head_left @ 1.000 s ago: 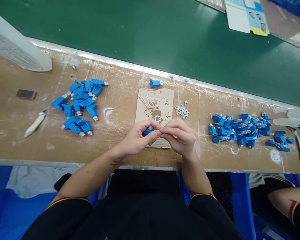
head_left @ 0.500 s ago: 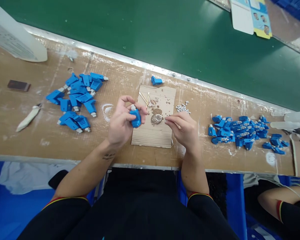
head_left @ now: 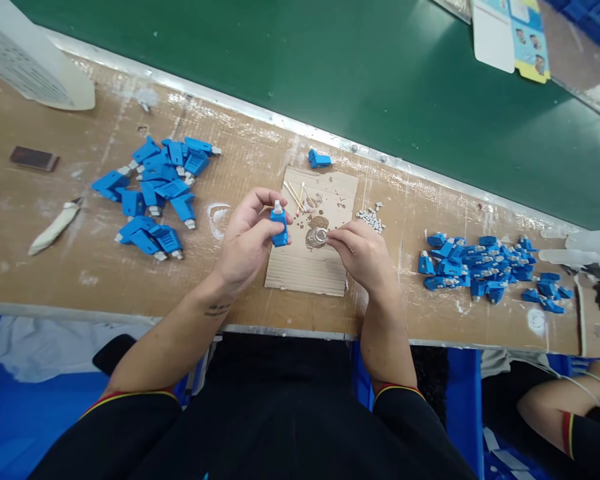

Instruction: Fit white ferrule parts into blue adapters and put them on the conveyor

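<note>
My left hand (head_left: 247,243) grips a blue plastic part (head_left: 279,227) whose pale grey tip points away from me, over the left side of a stained cardboard piece (head_left: 307,272). The fingertips of my right hand (head_left: 361,253) are pinched at the edge of a small round metal-rimmed cup (head_left: 321,235); whatever they hold is too small to make out. Thin sticks (head_left: 294,195) lie at the cardboard's upper left. Just right of the cardboard is a little heap of small grey pieces (head_left: 371,217). One blue part (head_left: 319,159) lies beyond the cardboard.
Piles of blue parts lie at the left (head_left: 156,175) and right (head_left: 473,261). A wrapped blade-like tool (head_left: 55,229) and a dark block (head_left: 34,159) are farther left. A metal edge borders the green surface (head_left: 300,73). Another person's arm (head_left: 545,407) shows at the lower right.
My left hand has turned the blue part more upright, with its tip fully showing. My right hand has moved slightly left, to the cup's edge. The view has shifted a little.
</note>
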Demonstrator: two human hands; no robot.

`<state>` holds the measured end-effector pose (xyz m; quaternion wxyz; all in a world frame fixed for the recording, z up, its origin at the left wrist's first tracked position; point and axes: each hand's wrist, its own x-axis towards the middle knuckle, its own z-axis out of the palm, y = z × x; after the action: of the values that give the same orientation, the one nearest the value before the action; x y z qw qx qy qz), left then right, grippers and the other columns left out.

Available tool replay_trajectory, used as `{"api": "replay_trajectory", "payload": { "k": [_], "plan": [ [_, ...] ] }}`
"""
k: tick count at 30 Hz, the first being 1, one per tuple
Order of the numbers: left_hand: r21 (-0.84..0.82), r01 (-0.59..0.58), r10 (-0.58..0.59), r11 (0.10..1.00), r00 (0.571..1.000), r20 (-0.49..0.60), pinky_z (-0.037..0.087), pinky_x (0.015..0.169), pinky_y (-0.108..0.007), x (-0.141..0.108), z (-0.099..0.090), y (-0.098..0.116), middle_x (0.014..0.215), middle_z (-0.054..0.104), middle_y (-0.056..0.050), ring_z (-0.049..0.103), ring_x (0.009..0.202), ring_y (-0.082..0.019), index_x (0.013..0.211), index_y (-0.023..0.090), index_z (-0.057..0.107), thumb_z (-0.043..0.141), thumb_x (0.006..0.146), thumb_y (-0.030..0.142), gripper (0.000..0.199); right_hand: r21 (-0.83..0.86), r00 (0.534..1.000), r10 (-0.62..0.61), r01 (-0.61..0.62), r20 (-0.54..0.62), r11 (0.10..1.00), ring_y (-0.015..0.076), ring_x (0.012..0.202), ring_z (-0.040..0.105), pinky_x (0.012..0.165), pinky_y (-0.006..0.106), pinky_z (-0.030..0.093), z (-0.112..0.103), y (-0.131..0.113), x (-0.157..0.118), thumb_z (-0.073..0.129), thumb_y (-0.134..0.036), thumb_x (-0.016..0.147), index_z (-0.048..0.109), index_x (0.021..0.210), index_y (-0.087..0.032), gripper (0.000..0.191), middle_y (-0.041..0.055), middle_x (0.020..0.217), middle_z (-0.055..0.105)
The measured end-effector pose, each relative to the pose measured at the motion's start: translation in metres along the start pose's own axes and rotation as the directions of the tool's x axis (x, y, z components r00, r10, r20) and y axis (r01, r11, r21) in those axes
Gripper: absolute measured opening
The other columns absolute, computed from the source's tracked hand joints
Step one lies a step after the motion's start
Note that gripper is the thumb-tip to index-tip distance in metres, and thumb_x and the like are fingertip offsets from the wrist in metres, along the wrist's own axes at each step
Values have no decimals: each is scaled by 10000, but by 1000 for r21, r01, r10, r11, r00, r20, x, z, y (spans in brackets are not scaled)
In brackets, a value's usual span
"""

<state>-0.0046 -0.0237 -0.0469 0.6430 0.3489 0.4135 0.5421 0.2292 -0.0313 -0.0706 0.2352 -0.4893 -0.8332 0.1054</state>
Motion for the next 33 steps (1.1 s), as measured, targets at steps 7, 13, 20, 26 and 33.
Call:
{"api": "replay_trajectory", "payload": {
  "k": [7,13,20,26,33],
  "plan": [
    [1,-38,38,999,998,58,615,637,-292,2,-4,-5,938,675,-28,684,817,-177,1049,216,675,777,768,191,300,59,992,-31,38,-121,998,212,830,710,763,369,582,-8,-6,1,678,-262,1030,812,966,-261,148,49,882,801],
    [-85,99,-81,991,978,192,629,776,-283,-4,1,-14,1023,788,-61,744,930,-188,1039,203,785,987,711,337,408,355,876,50,143,-480,924,181,769,736,674,357,604,-16,-27,1,726,-311,1007,787,979,-294,69,-4,836,781],
    [-148,277,-200,949,896,396,683,804,-331,-13,11,-20,985,810,-61,797,904,-209,1030,217,779,997,735,395,407,538,888,61,219,-455,814,186,924,806,789,368,685,-4,-40,1,711,-329,1021,762,1027,-301,58,19,1001,812],
    [-53,118,-95,992,943,320,671,668,-293,-14,11,-24,933,754,-42,772,773,-179,1023,204,727,964,768,453,428,613,888,95,229,-449,757,182,982,817,859,360,696,-3,-42,-1,716,-257,1018,758,1080,-302,88,19,1042,824],
    [409,-531,505,742,844,179,530,602,-187,-20,15,-34,768,585,41,595,680,-84,1030,217,764,882,820,241,242,567,882,51,257,-469,782,193,971,816,847,367,700,1,-48,-2,738,-243,997,762,1108,-305,129,23,1052,825]
  ]
}}
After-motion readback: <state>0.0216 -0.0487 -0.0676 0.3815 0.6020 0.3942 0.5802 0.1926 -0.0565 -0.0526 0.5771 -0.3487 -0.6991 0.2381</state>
